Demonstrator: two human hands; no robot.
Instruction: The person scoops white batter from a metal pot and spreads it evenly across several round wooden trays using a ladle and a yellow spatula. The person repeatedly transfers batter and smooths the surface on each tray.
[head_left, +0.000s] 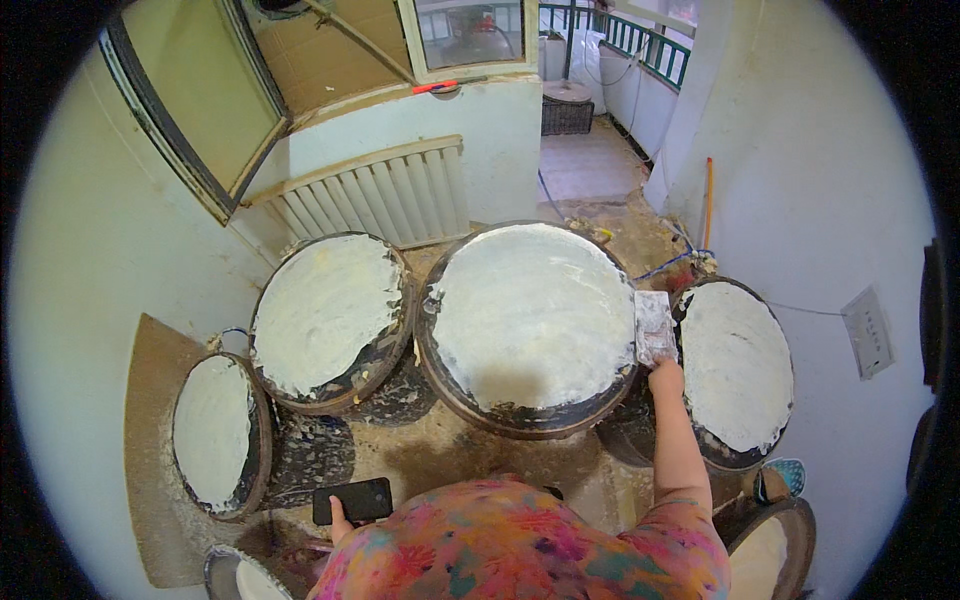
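Note:
My right hand (665, 377) grips a flat spreader (655, 322) smeared with white. The spreader lies over the right rim of the large round griddle (517, 420), in the gap before the right griddle (731, 454). A pale batter-like layer (525, 315) covers most of the large griddle's dark top. My left hand (340, 521) holds a black smartphone (351, 501) low on the left. Its other fingers are mostly hidden beneath the phone.
Left of centre stand a coated griddle (326, 394) and a smaller one (255, 487). A container (221, 574) with white contents is at lower left, another round vessel (802, 540) at lower right. A radiator (375, 195), an open window (199, 90) and a doorway lie beyond.

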